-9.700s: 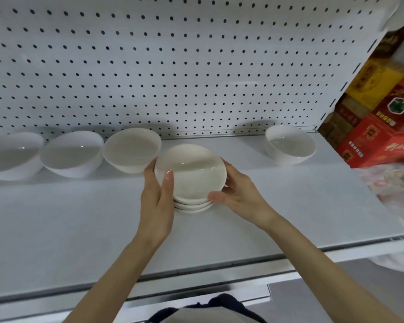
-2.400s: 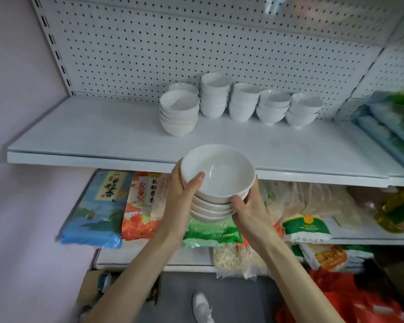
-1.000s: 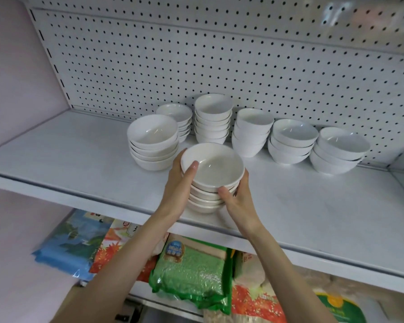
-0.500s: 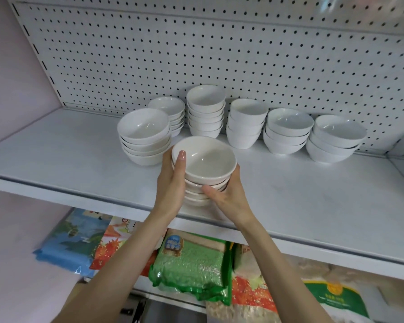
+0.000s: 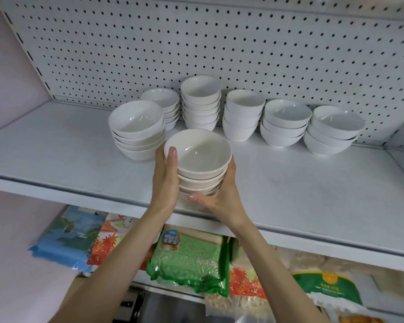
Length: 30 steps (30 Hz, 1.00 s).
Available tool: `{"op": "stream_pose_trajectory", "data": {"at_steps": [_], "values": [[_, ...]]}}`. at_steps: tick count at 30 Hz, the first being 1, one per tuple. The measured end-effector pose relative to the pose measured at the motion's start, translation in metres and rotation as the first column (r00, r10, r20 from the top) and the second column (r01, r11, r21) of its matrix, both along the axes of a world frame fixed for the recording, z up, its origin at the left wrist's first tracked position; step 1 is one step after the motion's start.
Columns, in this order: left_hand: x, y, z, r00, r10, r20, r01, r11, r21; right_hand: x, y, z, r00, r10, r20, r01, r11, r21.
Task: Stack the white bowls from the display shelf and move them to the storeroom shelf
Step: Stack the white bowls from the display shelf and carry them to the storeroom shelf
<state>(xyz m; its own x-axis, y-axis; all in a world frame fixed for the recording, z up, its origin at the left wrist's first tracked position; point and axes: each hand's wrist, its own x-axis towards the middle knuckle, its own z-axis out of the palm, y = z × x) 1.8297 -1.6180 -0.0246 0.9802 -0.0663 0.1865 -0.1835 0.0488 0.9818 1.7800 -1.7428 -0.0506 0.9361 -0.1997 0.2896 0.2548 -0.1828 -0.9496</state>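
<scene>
Now left hand [image 5: 165,183] and right hand [image 5: 222,201] still clasp the bowl stack [image 5: 201,159] over the storeroom shelf [image 5: 313,194]; green packet [image 5: 191,259] print illegible.

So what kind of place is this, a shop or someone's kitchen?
Probably a shop's storeroom: a white shelf with a pegboard back, many stacks of identical white bowls, and sealed food bags on the shelf below.

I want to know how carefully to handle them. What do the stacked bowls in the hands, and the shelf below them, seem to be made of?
The bowls look like glazed ceramic or porcelain: smooth white, with glossy highlights inside; hard plastic cannot be excluded. The shelf looks like painted sheet metal: matte white, thin folded front edge.
</scene>
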Motion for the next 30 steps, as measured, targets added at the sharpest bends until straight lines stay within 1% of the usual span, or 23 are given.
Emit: {"op": "stream_pose_trajectory", "data": {"at_steps": [5,9,11,12,14,17,19,20,22,23,24,25,27,28,30], "values": [[0.003,0.001,-0.001,1.000,-0.023,-0.016,0.022,0.998,-0.052,0.006,-0.001,-0.007,0.998,-0.056,0.009,0.056,0.998,-0.024],[0.017,0.002,0.005,0.997,-0.072,-0.034,0.072,0.997,0.016,0.016,-0.004,-0.005,0.992,-0.115,0.044,0.116,0.992,-0.041],[0.020,0.005,0.009,0.999,-0.050,-0.013,0.050,0.995,0.081,0.023,-0.007,-0.005,0.992,-0.120,0.050,0.123,0.991,-0.054],[0.017,0.008,0.012,1.000,-0.003,0.024,0.000,0.992,0.127,0.027,-0.009,-0.005,0.992,-0.116,0.054,0.120,0.991,-0.061],[0.007,0.020,0.015,0.981,0.122,0.152,-0.152,0.968,0.200,0.035,-0.012,-0.005,0.992,-0.114,0.061,0.118,0.990,-0.078],[0.000,0.044,0.019,0.909,0.224,0.351,-0.329,0.903,0.276,0.051,-0.014,-0.005,0.990,-0.128,0.051,0.132,0.988,-0.077],[0.012,0.059,0.023,0.873,0.196,0.446,-0.395,0.821,0.412,0.062,-0.015,-0.004,0.991,-0.126,0.050,0.129,0.990,-0.060],[0.021,0.066,0.024,0.858,0.157,0.488,-0.427,0.747,0.510,0.066,-0.016,-0.003,0.991,-0.120,0.055,0.123,0.991,-0.055],[0.039,0.080,0.023,0.839,0.050,0.541,-0.477,0.544,0.690,0.075,-0.018,-0.003,0.992,-0.110,0.059,0.113,0.992,-0.053],[0.046,0.085,0.020,0.846,-0.009,0.534,-0.475,0.445,0.759,0.078,-0.019,-0.004,0.992,-0.112,0.055,0.116,0.992,-0.059],[0.051,0.088,0.018,0.862,-0.062,0.504,-0.449,0.368,0.814,0.080,-0.019,-0.003,0.992,-0.115,0.053,0.118,0.991,-0.069],[0.055,0.091,0.015,0.878,-0.104,0.467,-0.417,0.310,0.854,0.082,-0.020,-0.004,0.992,-0.117,0.053,0.121,0.990,-0.075],[0.058,0.094,0.012,0.895,-0.159,0.417,-0.378,0.228,0.897,0.087,-0.020,-0.004,0.991,-0.119,0.056,0.123,0.990,-0.073],[0.058,0.095,0.011,0.898,-0.176,0.405,-0.369,0.202,0.907,0.089,-0.020,-0.003,0.991,-0.120,0.056,0.123,0.990,-0.067],[0.059,0.097,0.013,0.903,-0.193,0.383,-0.351,0.180,0.919,0.094,-0.017,-0.002,0.992,-0.116,0.050,0.118,0.991,-0.054]]}}
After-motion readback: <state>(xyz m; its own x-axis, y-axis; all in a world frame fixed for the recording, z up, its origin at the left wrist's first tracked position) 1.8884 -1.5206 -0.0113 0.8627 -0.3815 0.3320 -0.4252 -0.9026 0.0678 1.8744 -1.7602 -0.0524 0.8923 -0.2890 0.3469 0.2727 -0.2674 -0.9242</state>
